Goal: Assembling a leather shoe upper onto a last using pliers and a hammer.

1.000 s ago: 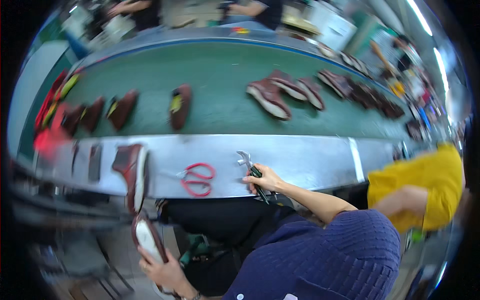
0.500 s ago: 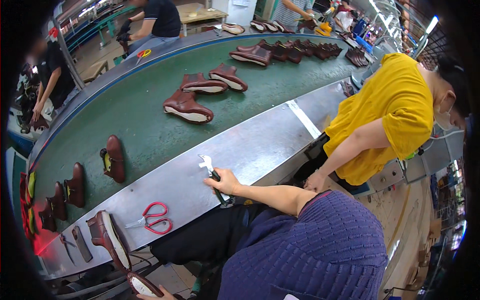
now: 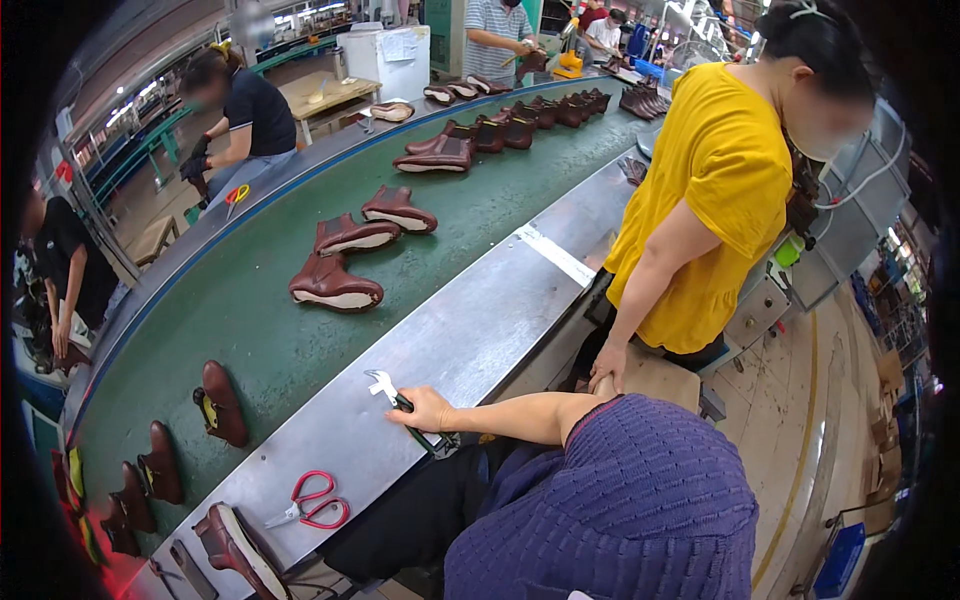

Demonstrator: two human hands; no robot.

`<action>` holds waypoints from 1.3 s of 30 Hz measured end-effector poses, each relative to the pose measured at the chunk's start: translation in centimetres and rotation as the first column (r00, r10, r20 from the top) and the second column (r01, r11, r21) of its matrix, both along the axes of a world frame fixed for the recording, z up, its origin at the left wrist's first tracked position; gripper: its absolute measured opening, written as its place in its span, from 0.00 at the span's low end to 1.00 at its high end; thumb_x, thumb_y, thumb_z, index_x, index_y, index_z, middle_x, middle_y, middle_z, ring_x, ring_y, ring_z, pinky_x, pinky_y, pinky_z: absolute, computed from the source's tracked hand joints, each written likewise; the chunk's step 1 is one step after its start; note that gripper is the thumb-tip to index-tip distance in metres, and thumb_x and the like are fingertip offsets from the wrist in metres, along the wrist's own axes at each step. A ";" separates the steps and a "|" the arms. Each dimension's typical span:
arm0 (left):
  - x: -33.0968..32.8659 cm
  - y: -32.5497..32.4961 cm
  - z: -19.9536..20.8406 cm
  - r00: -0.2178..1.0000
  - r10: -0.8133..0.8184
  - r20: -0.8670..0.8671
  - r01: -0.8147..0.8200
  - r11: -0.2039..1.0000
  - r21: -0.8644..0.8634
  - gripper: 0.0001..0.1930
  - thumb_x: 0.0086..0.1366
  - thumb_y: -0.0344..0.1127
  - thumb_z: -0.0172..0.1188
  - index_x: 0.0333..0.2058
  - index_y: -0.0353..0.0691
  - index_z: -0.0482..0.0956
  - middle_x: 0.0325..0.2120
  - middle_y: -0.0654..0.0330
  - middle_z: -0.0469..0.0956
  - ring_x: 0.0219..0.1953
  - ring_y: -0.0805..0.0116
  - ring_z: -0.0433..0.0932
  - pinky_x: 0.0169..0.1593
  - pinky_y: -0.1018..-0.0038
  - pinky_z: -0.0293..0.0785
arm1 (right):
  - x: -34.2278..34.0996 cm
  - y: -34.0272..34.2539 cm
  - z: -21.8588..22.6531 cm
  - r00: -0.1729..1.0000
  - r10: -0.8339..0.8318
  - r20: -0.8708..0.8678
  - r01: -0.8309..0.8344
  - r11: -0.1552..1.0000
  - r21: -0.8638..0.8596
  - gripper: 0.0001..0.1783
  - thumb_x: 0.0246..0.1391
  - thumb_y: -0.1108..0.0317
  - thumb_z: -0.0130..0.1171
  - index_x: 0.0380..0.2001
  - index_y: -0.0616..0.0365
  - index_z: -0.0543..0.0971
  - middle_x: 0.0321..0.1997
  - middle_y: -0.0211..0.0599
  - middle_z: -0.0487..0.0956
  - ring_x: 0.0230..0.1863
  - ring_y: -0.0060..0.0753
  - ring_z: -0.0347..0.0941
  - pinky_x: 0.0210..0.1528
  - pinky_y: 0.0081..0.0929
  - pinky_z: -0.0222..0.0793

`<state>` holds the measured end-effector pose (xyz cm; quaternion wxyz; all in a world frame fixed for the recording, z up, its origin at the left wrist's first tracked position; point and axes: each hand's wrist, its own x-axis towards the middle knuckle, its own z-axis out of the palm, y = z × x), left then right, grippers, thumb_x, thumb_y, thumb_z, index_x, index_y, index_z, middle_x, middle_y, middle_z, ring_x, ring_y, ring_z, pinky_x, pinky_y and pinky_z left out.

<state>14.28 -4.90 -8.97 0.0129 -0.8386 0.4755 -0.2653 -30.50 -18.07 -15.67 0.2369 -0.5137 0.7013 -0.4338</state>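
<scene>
My right hand (image 3: 425,410) is closed around the dark green handles of metal lasting pincers (image 3: 382,384), held over the metal bench (image 3: 490,320) with the pale head pointing away to the left. Scissors with red looped handles (image 3: 297,511) lie nearer to me on the bench. Left of them a brown boot (image 3: 232,540) with a pale sole lies tilted at the bench edge. Beside that boot is a dark flat strip (image 3: 190,566). My left hand is outside the picture.
Brown boots (image 3: 340,283) stand along a green belt (image 3: 300,365) beyond the bench. Close on my right, a person in a yellow top (image 3: 700,190) has an arm lowered beside my right upper arm. Other people work across the belt, near yellow-handled scissors (image 3: 237,194).
The view has shifted, showing more of the right side. My left hand and the boot it held at the lower left are out of view. My right hand still grips the pincers.
</scene>
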 end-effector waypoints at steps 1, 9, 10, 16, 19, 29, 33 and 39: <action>0.2 0.2 -0.6 1.000 -0.022 -0.002 0.022 1.000 -0.019 0.56 0.42 0.80 0.59 0.58 0.38 0.69 0.38 0.46 0.72 0.41 0.45 0.75 0.45 0.53 0.72 | 0.0 0.0 0.1 1.000 0.001 -0.006 -0.001 1.000 0.006 0.26 0.48 0.47 0.63 0.24 0.64 0.76 0.19 0.51 0.75 0.22 0.51 0.74 0.28 0.42 0.68; 1.0 -0.5 -1.5 0.991 -0.103 -0.088 0.088 0.984 -0.158 0.54 0.43 0.79 0.58 0.58 0.38 0.71 0.37 0.46 0.74 0.36 0.42 0.75 0.43 0.53 0.72 | 0.1 -0.6 -0.8 0.999 0.013 -0.032 -0.014 1.000 -0.022 0.26 0.50 0.47 0.63 0.25 0.64 0.76 0.18 0.49 0.75 0.21 0.50 0.74 0.27 0.41 0.68; 0.9 -0.6 -1.2 0.987 -0.113 -0.116 0.096 0.986 -0.139 0.54 0.44 0.79 0.58 0.58 0.38 0.72 0.36 0.46 0.75 0.35 0.42 0.75 0.43 0.53 0.72 | 0.0 -0.8 -0.9 1.000 0.014 -0.026 -0.015 1.000 -0.019 0.25 0.50 0.47 0.63 0.25 0.64 0.75 0.18 0.49 0.75 0.22 0.51 0.74 0.27 0.41 0.68; 0.3 -0.1 1.3 0.983 -0.168 -0.078 0.167 0.986 -0.019 0.51 0.46 0.74 0.62 0.59 0.37 0.69 0.38 0.46 0.74 0.34 0.45 0.76 0.39 0.53 0.72 | 0.4 -0.7 -1.0 1.000 0.006 -0.015 -0.006 0.999 -0.035 0.25 0.49 0.47 0.63 0.24 0.63 0.75 0.19 0.51 0.75 0.24 0.54 0.74 0.28 0.43 0.68; 0.6 -1.3 1.2 0.980 -0.020 -0.200 0.042 0.993 0.108 0.49 0.48 0.67 0.66 0.61 0.36 0.65 0.40 0.44 0.71 0.30 0.48 0.78 0.29 0.55 0.74 | 0.6 -0.7 -0.4 1.000 0.019 -0.006 -0.020 0.999 -0.032 0.25 0.48 0.48 0.64 0.24 0.63 0.75 0.20 0.53 0.75 0.25 0.56 0.75 0.29 0.45 0.69; -1.2 0.1 3.3 0.979 -0.023 -0.202 0.042 0.995 0.088 0.50 0.48 0.70 0.64 0.60 0.37 0.65 0.40 0.46 0.71 0.30 0.47 0.77 0.30 0.56 0.74 | 0.4 -0.7 -0.8 0.998 0.019 -0.055 -0.020 1.000 -0.017 0.25 0.48 0.47 0.63 0.25 0.64 0.76 0.20 0.52 0.75 0.24 0.56 0.75 0.29 0.45 0.68; -1.1 -0.5 2.5 0.990 0.030 -0.136 -0.017 0.995 0.095 0.50 0.47 0.68 0.66 0.61 0.38 0.65 0.40 0.46 0.71 0.30 0.47 0.78 0.30 0.56 0.74 | 0.6 -0.8 -0.1 0.999 0.037 -0.013 -0.037 0.999 0.003 0.26 0.48 0.47 0.63 0.25 0.64 0.76 0.20 0.51 0.75 0.25 0.56 0.74 0.30 0.44 0.68; 0.4 -0.8 0.7 0.993 0.032 -0.111 -0.024 0.997 0.072 0.50 0.47 0.67 0.67 0.60 0.38 0.66 0.40 0.45 0.71 0.31 0.46 0.78 0.31 0.55 0.74 | 0.6 -0.6 0.2 0.999 0.042 -0.025 -0.042 0.999 0.010 0.26 0.49 0.47 0.62 0.25 0.64 0.76 0.21 0.52 0.75 0.25 0.56 0.74 0.30 0.45 0.68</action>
